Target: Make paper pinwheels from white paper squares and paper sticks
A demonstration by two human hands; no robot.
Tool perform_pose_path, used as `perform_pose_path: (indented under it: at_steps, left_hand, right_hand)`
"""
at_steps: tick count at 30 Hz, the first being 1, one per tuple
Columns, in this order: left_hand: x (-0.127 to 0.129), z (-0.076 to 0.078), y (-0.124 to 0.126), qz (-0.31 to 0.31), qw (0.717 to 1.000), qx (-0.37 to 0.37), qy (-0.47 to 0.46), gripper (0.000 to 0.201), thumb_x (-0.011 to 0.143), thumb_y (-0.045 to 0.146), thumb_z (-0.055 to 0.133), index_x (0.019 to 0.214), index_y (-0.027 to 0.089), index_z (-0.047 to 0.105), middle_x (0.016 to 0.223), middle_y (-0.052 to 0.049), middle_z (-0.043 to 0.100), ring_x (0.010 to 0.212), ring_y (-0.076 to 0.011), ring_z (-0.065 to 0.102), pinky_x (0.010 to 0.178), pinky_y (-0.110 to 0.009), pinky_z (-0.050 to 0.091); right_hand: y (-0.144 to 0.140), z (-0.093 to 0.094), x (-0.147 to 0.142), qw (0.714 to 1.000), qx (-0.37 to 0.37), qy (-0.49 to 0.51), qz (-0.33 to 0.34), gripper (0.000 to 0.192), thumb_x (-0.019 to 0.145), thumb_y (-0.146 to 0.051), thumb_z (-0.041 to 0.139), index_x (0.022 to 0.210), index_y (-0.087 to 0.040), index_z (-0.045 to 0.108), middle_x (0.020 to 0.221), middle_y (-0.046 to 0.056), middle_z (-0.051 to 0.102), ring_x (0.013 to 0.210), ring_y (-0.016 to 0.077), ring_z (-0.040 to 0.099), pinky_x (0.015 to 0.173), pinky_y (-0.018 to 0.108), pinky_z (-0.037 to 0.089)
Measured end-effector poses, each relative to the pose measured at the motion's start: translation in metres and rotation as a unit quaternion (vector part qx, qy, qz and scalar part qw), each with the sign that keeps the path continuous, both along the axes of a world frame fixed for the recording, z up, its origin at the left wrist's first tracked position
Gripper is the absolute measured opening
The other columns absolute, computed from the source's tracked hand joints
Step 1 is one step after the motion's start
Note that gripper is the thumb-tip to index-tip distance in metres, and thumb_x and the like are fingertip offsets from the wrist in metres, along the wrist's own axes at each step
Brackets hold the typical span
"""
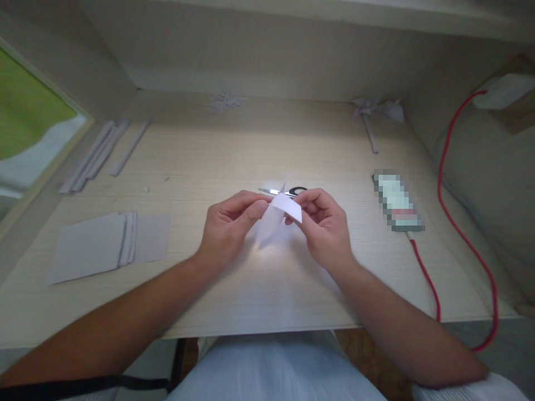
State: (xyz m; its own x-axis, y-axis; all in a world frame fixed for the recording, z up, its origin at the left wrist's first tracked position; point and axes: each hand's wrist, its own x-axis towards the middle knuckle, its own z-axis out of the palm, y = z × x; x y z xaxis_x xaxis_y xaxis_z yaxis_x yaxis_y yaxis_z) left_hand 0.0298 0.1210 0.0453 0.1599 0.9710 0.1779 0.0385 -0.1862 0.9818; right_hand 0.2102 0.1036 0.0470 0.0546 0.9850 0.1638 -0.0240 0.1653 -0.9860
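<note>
Both hands, left hand (228, 225) and right hand (324, 225), pinch folded paper (278, 217) at frame centre; scissors (288, 192) idle behind, sheets (104, 242) unused lower left.

You sit at a home craft nook: a pale wood-grain surface (217, 161) boxed in by plain walls, with cut paper sheets (109, 243), paper strips (99, 156), scissors (286, 192), a finished paper pinwheel (376, 111) and a red charging cable (460, 234) around you.
</note>
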Motion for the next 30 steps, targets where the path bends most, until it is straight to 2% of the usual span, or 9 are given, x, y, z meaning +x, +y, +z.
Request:
perform_pose_path:
  at_steps: [4,13,23,30]
  left_hand:
    - [0.0,0.006,-0.002,0.007,0.999,0.051,0.005,0.012,0.092,0.036,0.073,0.097,0.028,0.081,0.103,-0.003,0.077,0.1,-0.0199,0.069,0.095,-0.039,0.055]
    - [-0.001,0.003,0.001,0.02,0.998,0.042,0.031,0.011,0.091,0.036,0.075,0.094,0.027,0.082,0.099,-0.003,0.077,0.097,-0.0197,0.069,0.091,-0.037,0.054]
    - [0.001,-0.007,0.006,0.025,0.999,-0.002,0.041,0.013,0.087,0.034,0.077,0.085,0.022,0.082,0.09,-0.004,0.079,0.085,-0.0189,0.071,0.081,-0.031,0.054]
    - [0.001,-0.018,0.011,0.022,0.995,-0.05,0.08,0.013,0.085,0.036,0.076,0.084,0.024,0.081,0.085,-0.002,0.079,0.078,-0.0206,0.069,0.074,-0.032,0.054]
  right_hand:
    - [0.002,0.001,0.001,0.999,-0.019,0.042,0.02,0.021,0.082,-0.031,0.08,0.087,-0.024,0.061,0.074,-0.002,0.068,0.068,0.0158,0.065,0.069,0.032,0.055]
    - [0.001,-0.005,0.002,0.998,-0.032,0.034,0.048,0.016,0.084,-0.027,0.077,0.09,-0.023,0.062,0.077,-0.001,0.068,0.072,0.0152,0.064,0.07,0.031,0.053]
    - [0.006,-0.014,0.0,0.997,-0.048,0.04,0.048,0.015,0.083,-0.02,0.072,0.089,-0.022,0.059,0.076,-0.003,0.066,0.071,0.0131,0.061,0.068,0.028,0.047]
    - [0.011,-0.027,-0.004,0.994,-0.074,0.062,0.049,0.012,0.084,-0.021,0.065,0.09,-0.023,0.054,0.067,-0.006,0.061,0.063,0.0122,0.059,0.063,0.027,0.046]
